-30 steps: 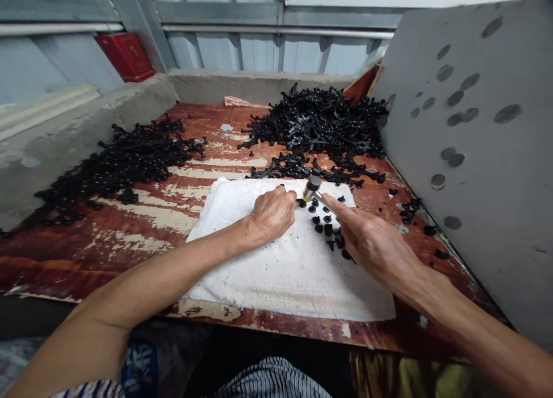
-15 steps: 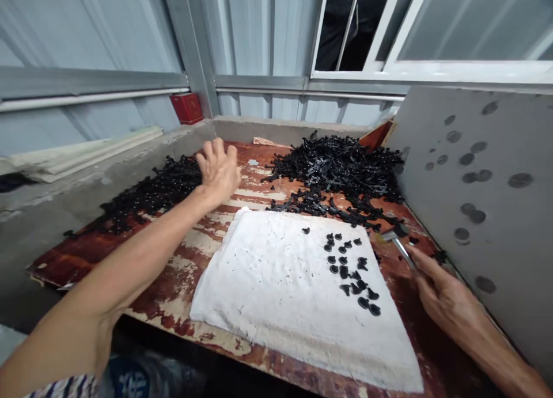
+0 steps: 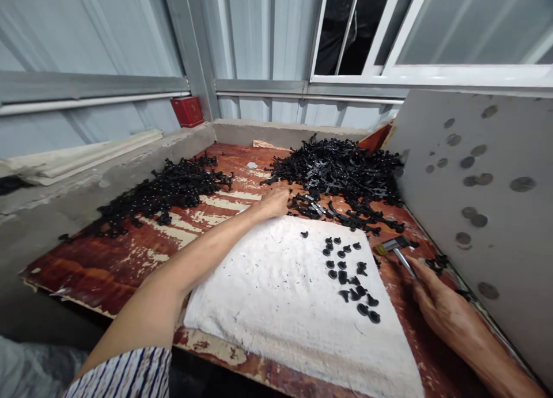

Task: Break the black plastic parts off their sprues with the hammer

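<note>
My left hand [image 3: 277,201] reaches across the back edge of the white cloth [image 3: 259,277] to the front of a heap of small black parts [image 3: 341,165]. Its fingers are curled together against the nearest parts; what they pinch, if anything, is hidden. At the right, my right hand [image 3: 438,294] grips the metal handle of a hammer [image 3: 394,245], whose head has a yellowish end and rests near the cloth's right edge. Several small black round-headed pieces [image 3: 343,276] lie scattered over the right half of the cloth.
A second pile of black parts [image 3: 164,188] spreads along the left of the worn red-brown tabletop [image 3: 86,271]. A pale board with dark round marks [image 3: 501,208] stands at the right. A red box [image 3: 187,112] sits on the ledge in the back corner.
My left hand has moved right from the left pile to the front of the big heap, its spread fingers now curled. The hammer's head has turned slightly in my right hand.
</note>
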The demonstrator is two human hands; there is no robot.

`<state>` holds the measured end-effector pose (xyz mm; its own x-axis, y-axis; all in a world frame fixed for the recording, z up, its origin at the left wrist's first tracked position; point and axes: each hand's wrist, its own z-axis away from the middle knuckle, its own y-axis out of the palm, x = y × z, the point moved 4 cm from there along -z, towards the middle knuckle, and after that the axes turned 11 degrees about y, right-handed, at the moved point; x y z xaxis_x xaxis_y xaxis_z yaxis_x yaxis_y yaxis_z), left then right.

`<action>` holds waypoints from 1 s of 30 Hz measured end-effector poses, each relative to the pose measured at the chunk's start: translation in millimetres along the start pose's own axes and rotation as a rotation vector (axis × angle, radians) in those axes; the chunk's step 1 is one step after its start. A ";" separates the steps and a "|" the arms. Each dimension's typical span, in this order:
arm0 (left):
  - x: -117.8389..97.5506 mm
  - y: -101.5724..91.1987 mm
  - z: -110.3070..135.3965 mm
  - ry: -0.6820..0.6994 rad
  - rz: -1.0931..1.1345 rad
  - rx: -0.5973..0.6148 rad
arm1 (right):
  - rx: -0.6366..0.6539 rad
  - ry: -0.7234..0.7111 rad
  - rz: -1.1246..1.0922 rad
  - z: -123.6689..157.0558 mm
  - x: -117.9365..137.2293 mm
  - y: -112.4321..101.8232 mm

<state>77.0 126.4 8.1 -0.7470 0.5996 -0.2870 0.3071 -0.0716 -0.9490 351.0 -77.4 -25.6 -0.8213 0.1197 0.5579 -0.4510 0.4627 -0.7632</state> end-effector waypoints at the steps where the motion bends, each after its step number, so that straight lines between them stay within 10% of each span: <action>1: 1.9 -4.3 -0.1 -0.007 0.039 -0.022 | 0.036 0.005 0.035 -0.1 -0.7 2.1; 7: -1.5 -18.8 21.9 -0.061 0.384 -0.009 | 0.104 0.057 0.116 0.7 -6.6 5.5; 14: -32.6 1.0 70.9 -0.277 1.352 0.194 | 0.149 0.149 0.182 -1.3 -25.4 17.9; 30: -45.5 21.1 52.5 -0.305 1.149 0.041 | 0.179 0.184 0.216 -2.0 -22.7 17.6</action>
<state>86.5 55.7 -5.8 -0.1573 -0.0468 -0.9864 0.8740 -0.4716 -0.1170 362.4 -70.1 -51.0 -0.8351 0.3618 0.4143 -0.3413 0.2499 -0.9061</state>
